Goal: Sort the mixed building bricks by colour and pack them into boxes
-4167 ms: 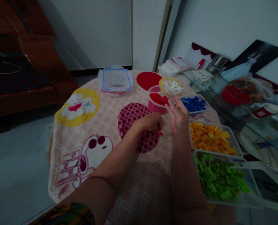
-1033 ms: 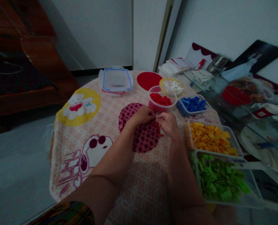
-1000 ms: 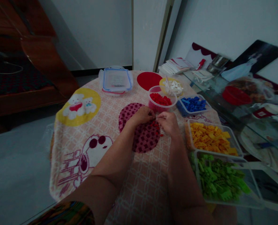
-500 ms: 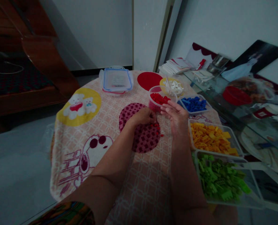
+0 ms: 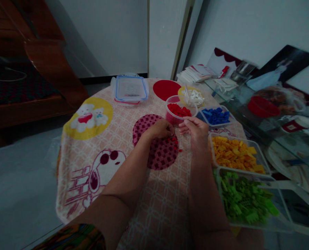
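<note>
Over the dark-red checked circle on the tablecloth, my left hand (image 5: 162,129) is curled with its fingertips drawn together. Whatever it pinches is hidden. Several small red pieces (image 5: 175,142) lie scattered beside its fingertips. My right hand (image 5: 196,127) is held to the right of them, fingers stretched leftward and slightly bent, with nothing visible in it. It is just in front of a round clear tub (image 5: 170,119) containing red building bricks (image 5: 179,110).
Along the right side stand clear boxes of blue bricks (image 5: 215,115), yellow bricks (image 5: 233,152) and green bricks (image 5: 245,198). White bricks (image 5: 196,98) sit behind the red tub. A blue-rimmed lidded box (image 5: 130,88) is at the back. A glass shelf (image 5: 263,128) holds clutter.
My right hand has lowered slightly and its fingers have bent from their straighter spread. My left hand stays almost in place over the red pieces.
</note>
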`<action>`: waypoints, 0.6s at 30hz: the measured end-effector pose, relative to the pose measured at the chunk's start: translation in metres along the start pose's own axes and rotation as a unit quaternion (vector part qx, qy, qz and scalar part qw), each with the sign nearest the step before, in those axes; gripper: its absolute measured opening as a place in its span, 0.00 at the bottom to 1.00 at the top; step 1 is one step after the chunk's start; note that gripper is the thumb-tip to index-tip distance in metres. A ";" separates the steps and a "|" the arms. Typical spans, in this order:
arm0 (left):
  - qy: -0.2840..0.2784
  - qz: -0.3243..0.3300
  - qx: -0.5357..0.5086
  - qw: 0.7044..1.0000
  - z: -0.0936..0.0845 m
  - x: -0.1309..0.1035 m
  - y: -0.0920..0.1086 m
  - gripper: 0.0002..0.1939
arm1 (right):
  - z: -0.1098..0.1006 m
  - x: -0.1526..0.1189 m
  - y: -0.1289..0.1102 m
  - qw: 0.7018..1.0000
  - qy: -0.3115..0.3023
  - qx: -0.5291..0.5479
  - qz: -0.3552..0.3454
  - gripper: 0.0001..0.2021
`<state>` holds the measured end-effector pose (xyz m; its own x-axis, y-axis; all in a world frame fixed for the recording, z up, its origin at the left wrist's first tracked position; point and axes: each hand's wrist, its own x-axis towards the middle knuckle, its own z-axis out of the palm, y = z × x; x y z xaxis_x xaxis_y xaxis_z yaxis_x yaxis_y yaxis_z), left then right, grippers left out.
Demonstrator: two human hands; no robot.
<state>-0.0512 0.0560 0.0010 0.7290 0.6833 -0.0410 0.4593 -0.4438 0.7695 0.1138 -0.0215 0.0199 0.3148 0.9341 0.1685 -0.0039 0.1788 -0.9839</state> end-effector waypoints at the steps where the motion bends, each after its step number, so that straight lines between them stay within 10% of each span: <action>1: 0.006 0.000 -0.005 1.000 0.000 0.000 0.000 0.11 | 0.000 0.000 0.000 1.000 -0.001 -0.003 0.005 0.15; 18: 0.040 -0.083 -0.275 0.957 0.000 0.001 0.011 0.13 | 0.006 -0.004 0.009 0.985 -0.077 -0.136 0.068 0.13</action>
<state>-0.0456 0.0517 0.0096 0.6182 0.7695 -0.1601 0.2125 0.0325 0.9766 0.1068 -0.0214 0.0104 0.1819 0.9831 0.0204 0.2254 -0.0215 -0.9740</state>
